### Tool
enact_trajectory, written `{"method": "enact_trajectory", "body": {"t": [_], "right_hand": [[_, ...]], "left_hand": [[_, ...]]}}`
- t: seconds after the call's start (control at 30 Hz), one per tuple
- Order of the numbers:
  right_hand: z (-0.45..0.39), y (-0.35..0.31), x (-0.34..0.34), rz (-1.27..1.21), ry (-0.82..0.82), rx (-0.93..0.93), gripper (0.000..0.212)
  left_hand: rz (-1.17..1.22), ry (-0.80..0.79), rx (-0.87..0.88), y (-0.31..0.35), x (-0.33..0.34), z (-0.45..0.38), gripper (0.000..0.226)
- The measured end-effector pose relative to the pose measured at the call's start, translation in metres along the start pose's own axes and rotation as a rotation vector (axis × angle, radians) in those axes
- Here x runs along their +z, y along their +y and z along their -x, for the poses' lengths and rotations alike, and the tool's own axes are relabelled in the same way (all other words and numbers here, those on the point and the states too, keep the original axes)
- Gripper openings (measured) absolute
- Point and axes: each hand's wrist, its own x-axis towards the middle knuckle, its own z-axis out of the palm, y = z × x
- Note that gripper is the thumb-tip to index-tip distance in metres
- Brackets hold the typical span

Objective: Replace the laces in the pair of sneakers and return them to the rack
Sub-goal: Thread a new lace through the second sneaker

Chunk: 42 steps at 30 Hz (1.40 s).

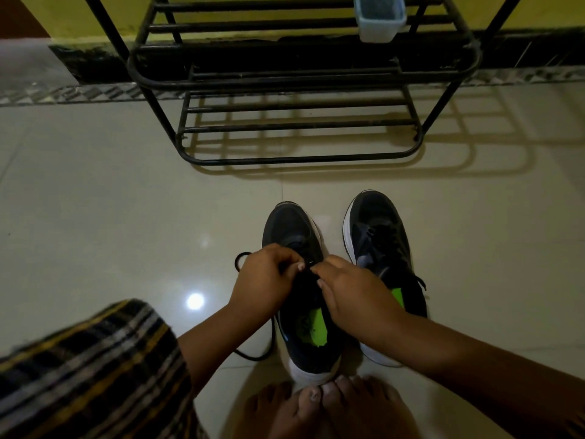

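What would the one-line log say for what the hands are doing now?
step: lacing | left hand: pinches lace | right hand: pinches lace | left sneaker: on floor | right sneaker: laced | rack: beyond

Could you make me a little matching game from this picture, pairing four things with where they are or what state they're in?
Things:
1. left sneaker
2. right sneaker
3. plastic tub
4. shoe rack

States or places:
A. stands on a rack shelf
B. stands by the wall, lower shelves bare
C. both hands pinch its lace
D. on the floor, untouched

Pairs: 1-C, 2-D, 3-A, 4-B. The left hand and right hand work over the left sneaker's black lace.
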Motion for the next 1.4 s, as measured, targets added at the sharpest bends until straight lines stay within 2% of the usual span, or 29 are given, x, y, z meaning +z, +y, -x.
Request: {"method": "enact_trajectory", "body": {"t": [0.17,0.3,0.43,0.53,0.6,0.67,0.73,0.8,0.9,1.0,1.07,1.17,1.2,1.23,1.27,1.33,1.4], "right_hand": [[-0.005,0.000,-0.004,-0.055,0.057,-0.013,0.035],[-0.016,0.007,-0.004,-0.243,0.092,0.178,0.017],[-0.025,0.013,0.003,-0.227,0.073,0.174,0.006],[-0.030,0.015,0.003,-0.168,0.014,0.175,0.006],[-0.031,0.017,0.003,-0.126,-0.016,0.150,0.007],[-0.030,0.019,0.004,-0.114,-0.021,0.126,0.011],[-0.028,0.022,0.004,-0.154,0.014,0.109,0.015],[-0.025,0.021,-0.001,-0.205,0.077,0.114,0.017],[-0.024,0.014,-0.018,-0.332,0.214,0.110,0.015],[-0.028,0.003,-0.043,-0.416,0.373,0.074,0.014],[-0.031,-0.009,-0.061,-0.552,0.480,0.071,0.015],[-0.034,-0.031,-0.087,-1.203,0.565,0.114,0.020],[-0.034,-0.034,-0.091,-1.305,0.552,0.133,0.020],[-0.034,-0.035,-0.091,-1.263,0.521,0.162,0.020],[-0.034,-0.031,-0.087,-1.095,0.474,0.192,0.019],[-0.031,-0.020,-0.069,-0.557,0.327,0.236,0.015],[-0.025,-0.011,-0.053,-0.211,0.170,0.225,0.012]], "left_hand": [[0.088,-0.003,-0.043,0.002,0.000,0.001,0.012],[0.104,-0.003,-0.039,0.005,0.001,0.001,0.013],[0.093,-0.017,-0.021,0.008,0.001,0.004,0.015],[0.071,-0.031,0.004,0.006,-0.001,0.009,0.014],[0.035,-0.002,0.041,0.003,-0.002,0.016,0.021],[-0.038,0.078,0.081,-0.001,-0.005,0.027,0.039],[-0.101,0.119,0.080,-0.007,-0.007,0.038,0.056],[-0.082,0.099,-0.009,-0.011,-0.008,0.045,0.064],[0.027,0.046,-0.154,-0.013,-0.007,0.050,0.048],[0.069,0.013,-0.132,-0.013,-0.004,0.054,0.033],[0.073,0.015,-0.116,-0.014,-0.003,0.055,0.033],[0.084,0.026,-0.119,-0.017,-0.002,0.055,0.031],[0.091,0.029,-0.120,-0.018,-0.002,0.055,0.031],[0.099,0.032,-0.119,-0.018,-0.001,0.055,0.030],[0.106,0.037,-0.116,-0.019,0.000,0.055,0.030],[0.103,0.050,-0.101,-0.020,0.001,0.056,0.029],[0.066,0.066,-0.060,-0.023,0.002,0.056,0.030]]}}
